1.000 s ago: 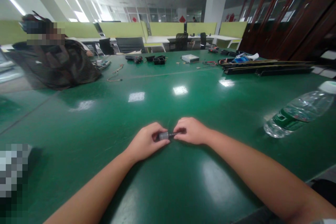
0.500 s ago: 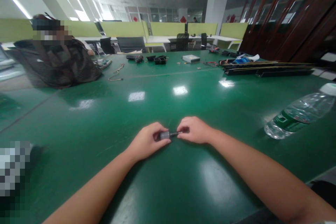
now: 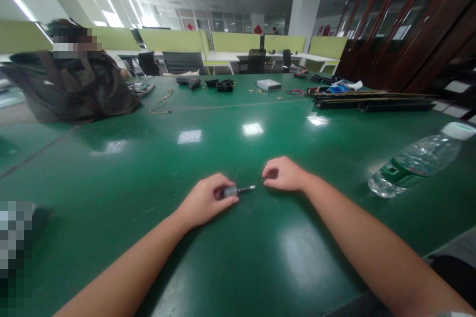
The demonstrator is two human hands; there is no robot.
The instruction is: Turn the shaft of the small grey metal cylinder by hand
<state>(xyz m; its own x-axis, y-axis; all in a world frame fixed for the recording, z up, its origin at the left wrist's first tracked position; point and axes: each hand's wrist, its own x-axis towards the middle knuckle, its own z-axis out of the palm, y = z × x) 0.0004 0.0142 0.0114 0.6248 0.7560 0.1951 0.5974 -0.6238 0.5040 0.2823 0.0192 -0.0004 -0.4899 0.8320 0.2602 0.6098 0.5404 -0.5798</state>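
Observation:
My left hand (image 3: 210, 198) is closed around a small grey cylinder with a thin shaft (image 3: 231, 191), resting it low over the green table (image 3: 223, 267). The shaft is dark and points right, and its bright silver tip is bare. A short gap to the right, my right hand (image 3: 284, 174) pinches a tiny dark piece (image 3: 264, 179) between thumb and fingertips. That piece is too small and too covered for me to tell its kind. The two hands are apart, and the held things do not touch.
A clear water bottle (image 3: 403, 173) with a green label is to the right. At the left stands a large dark bag (image 3: 85, 91). Along the far side lie a cord (image 3: 160, 104), black parts (image 3: 225, 85), a grey box (image 3: 268, 84) and long black strips (image 3: 375, 102).
My right hand has moved away from the shaft, right and slightly up, with the tiny dark piece. The shaft's silver tip now shows. My left hand keeps its grip on the cylinder.

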